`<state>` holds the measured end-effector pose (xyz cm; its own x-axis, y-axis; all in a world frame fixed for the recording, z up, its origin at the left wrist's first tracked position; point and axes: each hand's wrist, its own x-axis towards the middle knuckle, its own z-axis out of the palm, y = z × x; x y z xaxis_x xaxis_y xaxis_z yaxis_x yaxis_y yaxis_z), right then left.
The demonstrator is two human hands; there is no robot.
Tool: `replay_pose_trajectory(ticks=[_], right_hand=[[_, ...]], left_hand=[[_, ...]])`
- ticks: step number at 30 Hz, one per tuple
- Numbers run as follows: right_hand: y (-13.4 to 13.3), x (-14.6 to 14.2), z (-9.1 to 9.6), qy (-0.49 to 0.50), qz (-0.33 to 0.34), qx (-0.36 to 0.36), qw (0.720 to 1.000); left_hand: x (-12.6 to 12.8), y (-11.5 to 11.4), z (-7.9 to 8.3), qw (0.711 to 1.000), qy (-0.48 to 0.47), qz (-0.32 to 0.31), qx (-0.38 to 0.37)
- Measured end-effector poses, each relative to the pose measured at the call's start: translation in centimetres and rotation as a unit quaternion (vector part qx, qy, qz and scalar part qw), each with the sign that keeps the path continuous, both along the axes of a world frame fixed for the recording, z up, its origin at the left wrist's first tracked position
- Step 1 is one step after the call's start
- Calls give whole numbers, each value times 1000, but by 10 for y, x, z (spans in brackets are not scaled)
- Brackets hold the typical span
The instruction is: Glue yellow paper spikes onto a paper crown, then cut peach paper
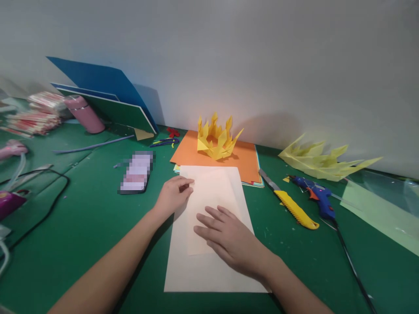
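Note:
A large white sheet of paper [196, 277] lies on the green table in front of me. On top of it rests a smaller pale pinkish sheet [212, 187]. My left hand [173, 194] is closed at the upper left edge of the smaller sheet, thumb and forefinger pinching it. Flat on the lower right of that sheet lies my right hand [224, 235], fingers spread and covering part of it. Just beyond the papers stands a yellow folded-paper crown [218, 146] on a stack of coloured paper topped by an orange sheet [183, 152].
To the right lie a yellow utility knife [294, 209] with its blade out, a blue glue gun [322, 198] with a black cord, and a pale yellow folded-paper piece [327, 161]. Leftward are a phone [137, 172], a pink bottle [85, 113] and leaning boards [111, 104].

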<state>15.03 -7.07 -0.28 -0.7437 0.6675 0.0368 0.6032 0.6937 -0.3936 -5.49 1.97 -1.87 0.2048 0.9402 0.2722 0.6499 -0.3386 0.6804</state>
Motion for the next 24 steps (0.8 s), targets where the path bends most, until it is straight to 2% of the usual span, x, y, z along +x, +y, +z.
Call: replay_pose_trajectory(ticks=[7, 15, 19, 21, 24], right_hand=[[0, -3, 0, 4, -7, 4, 1000], [0, -2, -2, 12, -10, -8, 1000], [0, -1, -4, 19, -11, -4, 1000], [0, -1, -5, 20, -12, -6, 1000], [0, -1, -4, 20, -13, -9, 1000]], left_hand=[[0, -1, 2, 1000, -3, -2, -15], [3, -7, -3, 1000, -16, -17, 11], [5, -10, 1, 1000, 0, -26, 7], [6, -12, 7, 1000, 8, -21, -17], [5, -19, 17, 994, 8, -16, -108]])
